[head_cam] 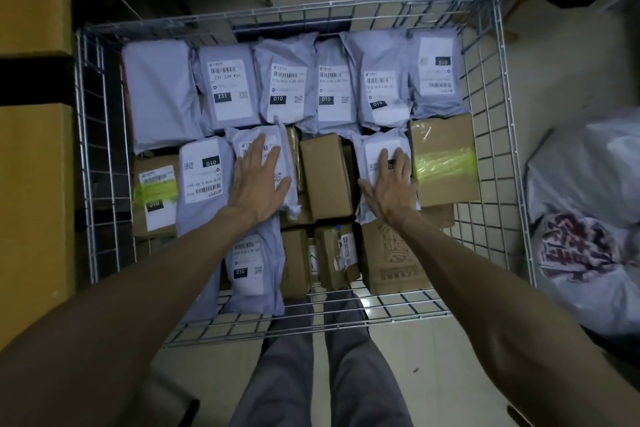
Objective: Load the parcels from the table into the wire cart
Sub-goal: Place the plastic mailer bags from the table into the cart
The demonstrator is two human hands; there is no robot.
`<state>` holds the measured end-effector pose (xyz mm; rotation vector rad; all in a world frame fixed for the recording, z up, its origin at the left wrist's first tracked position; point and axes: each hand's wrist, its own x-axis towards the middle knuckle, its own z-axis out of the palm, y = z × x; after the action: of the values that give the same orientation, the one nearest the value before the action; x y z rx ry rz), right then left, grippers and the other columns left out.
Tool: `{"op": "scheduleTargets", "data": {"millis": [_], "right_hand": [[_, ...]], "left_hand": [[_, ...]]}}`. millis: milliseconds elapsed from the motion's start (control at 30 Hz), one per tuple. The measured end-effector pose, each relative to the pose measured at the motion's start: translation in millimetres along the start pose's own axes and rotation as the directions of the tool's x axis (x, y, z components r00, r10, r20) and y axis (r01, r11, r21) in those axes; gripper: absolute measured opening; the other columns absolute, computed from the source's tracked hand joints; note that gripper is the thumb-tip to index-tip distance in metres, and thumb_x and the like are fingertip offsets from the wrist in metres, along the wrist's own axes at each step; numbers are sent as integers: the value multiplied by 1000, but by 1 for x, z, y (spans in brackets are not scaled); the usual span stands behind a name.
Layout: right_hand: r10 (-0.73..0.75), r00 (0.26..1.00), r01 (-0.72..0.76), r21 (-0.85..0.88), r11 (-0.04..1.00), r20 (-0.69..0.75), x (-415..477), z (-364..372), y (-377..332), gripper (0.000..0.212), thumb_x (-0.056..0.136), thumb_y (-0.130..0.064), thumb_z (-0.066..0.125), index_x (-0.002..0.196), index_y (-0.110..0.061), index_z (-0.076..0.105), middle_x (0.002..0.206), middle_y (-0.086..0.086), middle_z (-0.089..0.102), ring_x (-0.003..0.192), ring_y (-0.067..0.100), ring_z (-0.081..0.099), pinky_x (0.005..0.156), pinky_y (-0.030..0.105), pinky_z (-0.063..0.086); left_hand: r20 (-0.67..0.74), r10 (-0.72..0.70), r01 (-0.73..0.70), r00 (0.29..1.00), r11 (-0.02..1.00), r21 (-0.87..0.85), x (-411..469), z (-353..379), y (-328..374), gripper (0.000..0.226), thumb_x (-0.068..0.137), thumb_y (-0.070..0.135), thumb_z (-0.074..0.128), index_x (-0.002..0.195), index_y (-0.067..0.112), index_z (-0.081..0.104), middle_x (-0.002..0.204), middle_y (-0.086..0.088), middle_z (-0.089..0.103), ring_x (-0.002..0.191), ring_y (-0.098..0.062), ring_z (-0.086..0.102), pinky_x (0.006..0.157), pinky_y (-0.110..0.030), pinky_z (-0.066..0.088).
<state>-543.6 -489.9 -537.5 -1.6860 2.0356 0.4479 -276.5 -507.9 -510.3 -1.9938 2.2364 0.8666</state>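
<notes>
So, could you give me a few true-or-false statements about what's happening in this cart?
1. The left hand rests flat on a grey mailer inside the wire cart. True.
2. The right hand is lifting a brown box. False: it lies flat on another grey mailer.
3. The cart holds only mailers. False: brown boxes lie there too, such as the yellow-taped box.
4. One back-row label reads 231. True.
</notes>
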Motion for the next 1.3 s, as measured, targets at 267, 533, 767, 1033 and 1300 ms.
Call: {"op": "scheduleTargets", "data": {"millis": [267, 533, 767, 1033, 1300], "right_hand": [[-117, 991, 121, -61, 991, 65, -41, -52, -4, 69, 101, -48, 39, 154, -12, 16, 159, 17, 13, 144, 33, 18, 109, 49, 36], [-219, 975, 220, -121, 968, 19, -88, -122, -25, 68, 101, -47, 40, 155, -14, 13, 161, 16, 11, 145, 35, 18, 108, 50, 34], [-372, 925, 365, -92, 927, -77, -114, -182, -67, 67, 102, -42, 45, 155, -12, 17, 160, 18, 14, 146, 36, 17, 111, 52, 32], [-595, 795, 570, -189, 800, -120, -134, -217, -118, 67, 100, -45, 45, 154, -14, 19, 159, 16, 16, 144, 35, 20, 108, 52, 36], [-723, 686, 692, -234, 683, -82, -169, -233, -152, 68, 101, -44, 44, 155, -14, 16, 160, 16, 14, 146, 36, 18, 111, 52, 33]], "left_hand": [[-7, -10, 10, 1000, 999, -50, -29, -54, 16, 65, 100, 34, 54, 155, 12, 26, 164, -16, 8, 150, -34, 11, 122, -45, 10], [-33, -8, 7, 999, 1000, -26, -79, -122, 19, 66, 101, 36, 50, 156, 15, 21, 164, -14, 4, 151, -30, 8, 122, -46, 10], [-156, -98, 96, 983, 995, -25, -135, -171, 7, 63, 101, 36, 49, 155, 13, 26, 163, -16, 9, 150, -32, 13, 120, -47, 15], [-297, -294, 302, 909, 953, -19, -205, -205, 10, 61, 101, 37, 47, 154, 16, 25, 164, -13, 7, 149, -30, 12, 121, -45, 12], [-385, -447, 456, 807, 887, -75, -279, -218, 12, 60, 102, 39, 45, 154, 18, 24, 164, -13, 5, 149, -30, 12, 122, -48, 9]]}}
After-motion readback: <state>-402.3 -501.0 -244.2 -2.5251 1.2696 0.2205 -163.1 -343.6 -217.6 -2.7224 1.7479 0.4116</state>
